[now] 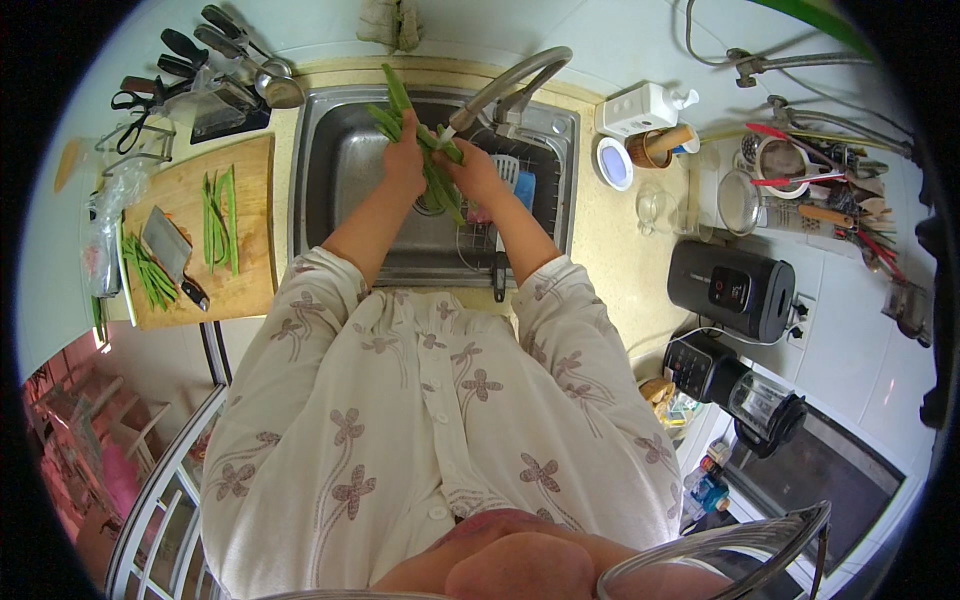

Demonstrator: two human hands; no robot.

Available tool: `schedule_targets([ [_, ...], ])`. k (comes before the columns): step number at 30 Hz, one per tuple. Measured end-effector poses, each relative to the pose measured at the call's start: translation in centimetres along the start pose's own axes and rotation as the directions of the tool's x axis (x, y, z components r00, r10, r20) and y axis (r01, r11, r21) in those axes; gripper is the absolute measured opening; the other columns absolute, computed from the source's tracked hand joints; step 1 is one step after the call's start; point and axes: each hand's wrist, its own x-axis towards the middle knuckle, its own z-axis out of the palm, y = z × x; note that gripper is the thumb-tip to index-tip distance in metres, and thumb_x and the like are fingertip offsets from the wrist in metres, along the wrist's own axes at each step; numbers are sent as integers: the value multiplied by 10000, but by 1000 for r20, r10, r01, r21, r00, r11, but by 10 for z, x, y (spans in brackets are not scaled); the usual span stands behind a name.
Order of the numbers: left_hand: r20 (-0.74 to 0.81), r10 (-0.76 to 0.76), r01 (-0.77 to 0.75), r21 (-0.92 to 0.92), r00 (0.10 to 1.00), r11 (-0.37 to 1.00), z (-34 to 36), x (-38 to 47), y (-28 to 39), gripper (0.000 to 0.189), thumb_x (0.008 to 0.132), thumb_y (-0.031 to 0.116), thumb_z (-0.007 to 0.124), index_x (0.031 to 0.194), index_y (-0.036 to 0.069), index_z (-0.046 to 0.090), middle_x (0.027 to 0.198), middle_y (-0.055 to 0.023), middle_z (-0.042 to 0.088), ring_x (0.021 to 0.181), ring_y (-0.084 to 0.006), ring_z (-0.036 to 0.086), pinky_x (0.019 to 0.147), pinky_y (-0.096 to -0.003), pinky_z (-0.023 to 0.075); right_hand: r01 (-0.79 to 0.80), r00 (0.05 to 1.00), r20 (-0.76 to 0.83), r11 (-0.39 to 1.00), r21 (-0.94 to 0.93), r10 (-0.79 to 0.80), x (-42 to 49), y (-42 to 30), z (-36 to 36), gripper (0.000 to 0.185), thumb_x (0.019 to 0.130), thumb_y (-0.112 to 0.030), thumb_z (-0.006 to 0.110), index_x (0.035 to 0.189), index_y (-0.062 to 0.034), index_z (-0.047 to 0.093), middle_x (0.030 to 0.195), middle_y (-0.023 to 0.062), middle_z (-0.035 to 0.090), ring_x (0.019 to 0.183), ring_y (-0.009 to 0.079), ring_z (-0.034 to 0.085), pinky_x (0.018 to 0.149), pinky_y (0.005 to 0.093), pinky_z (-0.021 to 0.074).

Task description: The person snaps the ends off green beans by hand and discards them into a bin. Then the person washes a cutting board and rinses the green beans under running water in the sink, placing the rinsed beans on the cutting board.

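Both of my hands are over the stainless steel sink [330, 217], holding a bunch of long flat green beans [444, 196]. My left hand [406, 161] grips the bunch on its left side, thumb up along the pods. On the other side, my right hand [477, 176] has its fingers curled around the beans. Some pods point up past the left hand; others hang down between the hands. The end of the curved metal faucet [463, 118] is right at the bunch. Whether water runs is too small to tell.
Left of the sink, a wooden cutting board [255, 169] bears a cleaver [168, 241], whole beans [218, 221] and cut beans [147, 271]. A wire rack [551, 161] with utensils occupies the sink's right side. A soap dispenser [637, 110] and glass cup [654, 204] stand further right.
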Motion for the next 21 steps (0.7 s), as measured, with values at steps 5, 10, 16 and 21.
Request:
schedule_targets([
  [5, 89, 69, -90, 254, 994, 963, -9, -3, 6, 337, 830, 374, 679, 858, 45, 613, 800, -59, 615, 671, -206, 591, 601, -375, 480, -83, 993, -76, 987, 139, 94, -7, -15, -19, 338, 816, -270, 686, 1051, -35, 624, 908, 147, 665, 836, 290, 637, 751, 375, 478],
  [10, 274, 8, -161, 543, 962, 824, -19, -14, 6, 285, 838, 305, 675, 951, 46, 640, 814, -66, 624, 634, -192, 587, 551, -347, 469, -26, 976, -199, 948, 317, 94, 15, -15, -15, 242, 803, -125, 670, 1016, -19, 627, 900, 104, 679, 791, 229, 629, 707, 347, 482],
  [16, 253, 80, -199, 491, 964, 848, -33, -10, -3, 330, 838, 315, 676, 1026, 50, 620, 906, -61, 628, 714, -173, 582, 611, -335, 452, -50, 950, -246, 870, 490, 193, 45, 3, 14, 196, 839, -194, 670, 898, -8, 651, 762, 76, 671, 699, 150, 608, 623, 327, 475],
  [21, 213, 276, -335, 335, 937, 881, -41, 2, 13, 253, 874, 262, 638, 1001, 45, 614, 884, -42, 618, 704, -148, 560, 586, -322, 419, 12, 1000, -29, 972, 234, -6, 41, 15, 24, 265, 807, -252, 677, 942, -27, 644, 848, 154, 666, 779, 264, 635, 663, 385, 473],
])
